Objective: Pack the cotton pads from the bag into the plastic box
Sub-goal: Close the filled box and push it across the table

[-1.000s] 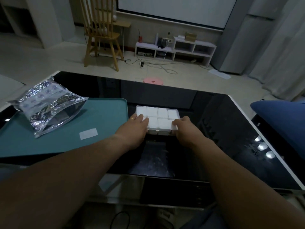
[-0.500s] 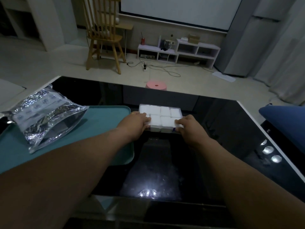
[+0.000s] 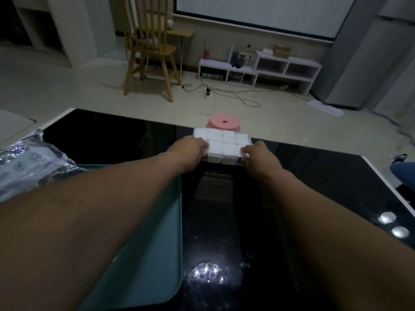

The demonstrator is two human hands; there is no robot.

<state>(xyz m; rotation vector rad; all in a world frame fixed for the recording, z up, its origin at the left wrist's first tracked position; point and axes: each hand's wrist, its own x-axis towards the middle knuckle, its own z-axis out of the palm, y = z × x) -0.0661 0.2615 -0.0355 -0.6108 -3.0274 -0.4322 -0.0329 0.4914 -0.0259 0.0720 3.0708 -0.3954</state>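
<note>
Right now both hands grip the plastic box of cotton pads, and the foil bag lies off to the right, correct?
No: the head view shows the foil bag on the left, not the right. The left hand and right hand do grip the plastic box of cotton pads.

Centre, at tabletop far edge: plastic box w/ cotton pads in it, left hand at its left end, right hand at its right. Nearer, to the left: tray, bag at its far-left. Stool on floor just behind box; chair further back, left.
</note>
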